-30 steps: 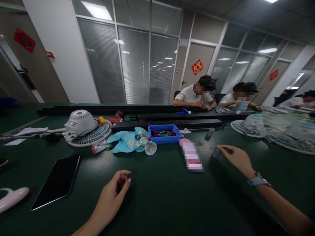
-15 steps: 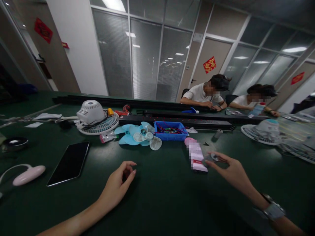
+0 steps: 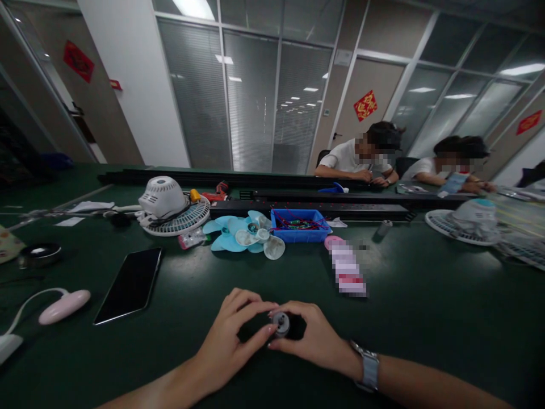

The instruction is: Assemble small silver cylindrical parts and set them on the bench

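A small grey cylindrical motor (image 3: 281, 324) is between my two hands, its round end facing up toward me. My right hand (image 3: 313, 335) curls round it from the right, thumb low and index finger at the far side. From the left, the thumb and fingers of my left hand (image 3: 238, 324) pinch against its other side. The motor is low over the green table (image 3: 191, 363); whether it touches the surface is hard to tell. Beyond my hands lie light blue fan blades (image 3: 230, 233) and a blue bin (image 3: 302, 227) of wires and circuit boards.
A tablet (image 3: 130, 284) lies to the left, near a pink device (image 3: 65, 307). White fan housings (image 3: 160, 199) rest farther back. Right of centre are a partly blurred pink packet (image 3: 347, 267) and a grey cylinder (image 3: 384, 228). Black rails (image 3: 323, 207) cross the table; two people sit beyond.
My right hand has brought the motor from beside the pink packet leftward and nearer to me. My left hand has moved right and now grips it too.
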Demonstrator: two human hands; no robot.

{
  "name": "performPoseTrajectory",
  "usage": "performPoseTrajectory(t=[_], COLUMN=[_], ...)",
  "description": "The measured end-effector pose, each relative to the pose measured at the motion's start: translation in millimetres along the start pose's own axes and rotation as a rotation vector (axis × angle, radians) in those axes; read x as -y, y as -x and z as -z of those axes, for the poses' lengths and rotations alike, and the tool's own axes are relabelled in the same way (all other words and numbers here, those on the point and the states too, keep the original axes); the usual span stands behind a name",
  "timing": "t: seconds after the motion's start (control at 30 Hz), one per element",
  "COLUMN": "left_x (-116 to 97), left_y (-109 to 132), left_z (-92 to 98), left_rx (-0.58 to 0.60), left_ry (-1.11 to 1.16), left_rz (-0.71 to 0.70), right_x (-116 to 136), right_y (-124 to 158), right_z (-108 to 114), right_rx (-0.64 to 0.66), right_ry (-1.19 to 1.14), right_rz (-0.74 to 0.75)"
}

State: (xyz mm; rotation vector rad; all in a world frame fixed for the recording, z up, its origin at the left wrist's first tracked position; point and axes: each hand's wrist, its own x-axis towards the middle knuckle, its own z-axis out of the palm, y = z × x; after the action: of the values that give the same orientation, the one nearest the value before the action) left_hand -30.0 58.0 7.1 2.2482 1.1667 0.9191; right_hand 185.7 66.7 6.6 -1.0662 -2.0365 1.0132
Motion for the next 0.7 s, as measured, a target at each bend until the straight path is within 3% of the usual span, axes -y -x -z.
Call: performPoseTrajectory(t=[0.17, 0.33, 0.5, 0.7], left_x=[-12.5, -13.1, 13.9, 36.9], left_y=[-15.1, -13.1, 12.3, 23.9], left_z=[-7.2, 1.8, 16.6, 11.8], left_rx=[-0.02, -0.044, -0.046, 0.071], left_ry=[-0.031, 0.01, -0.047, -0.165], left_rz=[-0.032, -0.067, 0.057, 0.177], right_x=[-1.9, -2.5, -0.9, 2.6], right_y=[0.5, 1.3, 1.7, 1.4], right_z=[-0.3, 1.4, 4.0, 6.5], right_rx=[0.018, 0.01, 0.043, 0.066], right_ry=[-0.008, -0.01, -0.063, -0.071], right_rz=[-0.006, -0.001, -0.002, -0.012])
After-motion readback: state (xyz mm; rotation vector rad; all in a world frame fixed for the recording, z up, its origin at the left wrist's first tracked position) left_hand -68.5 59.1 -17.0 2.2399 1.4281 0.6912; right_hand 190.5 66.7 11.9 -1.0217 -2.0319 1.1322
